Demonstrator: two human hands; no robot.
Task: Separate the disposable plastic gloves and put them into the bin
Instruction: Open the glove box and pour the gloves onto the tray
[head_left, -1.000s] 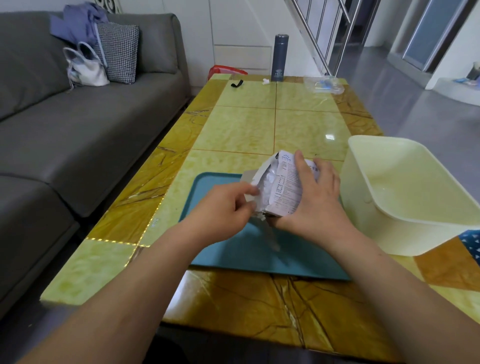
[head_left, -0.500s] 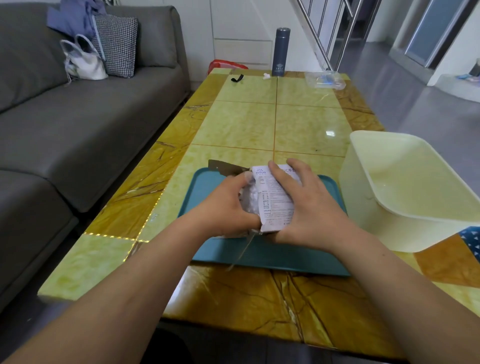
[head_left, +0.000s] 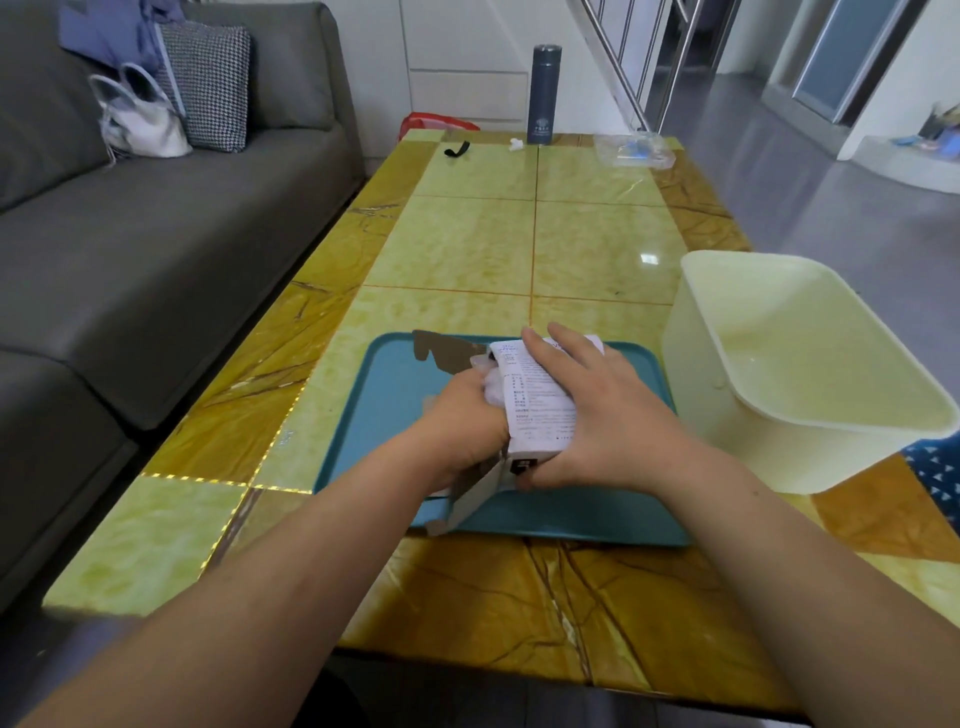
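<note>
Right hand (head_left: 613, 415) gripping glove box (head_left: 540, 410) above teal tray (head_left: 384, 395), fingers lying over printed side. Left hand (head_left: 462, 426) curling fingers around crumpled plastic gloves (head_left: 493, 387) at box opening. Cream bin (head_left: 810, 374) standing on tabletop (head_left: 467, 249), just right of tray.

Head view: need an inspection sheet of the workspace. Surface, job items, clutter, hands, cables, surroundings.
Surface: table, glossy green and amber tiles; teal tray at the near edge.
Job's things: glove box held over the tray, flaps open; clear gloves showing at its left opening; cream bin right of the tray, nothing seen inside.
Clutter: flask, black strap, white scrap, clear bag, all at the far end.
Hands: left hand curled into the box opening, gripping the gloves; right hand holds the glove box from above.
Cables: nothing seen.
Surroundings: grey sofa on the left with handbag and cushion; stair rail behind.
</note>
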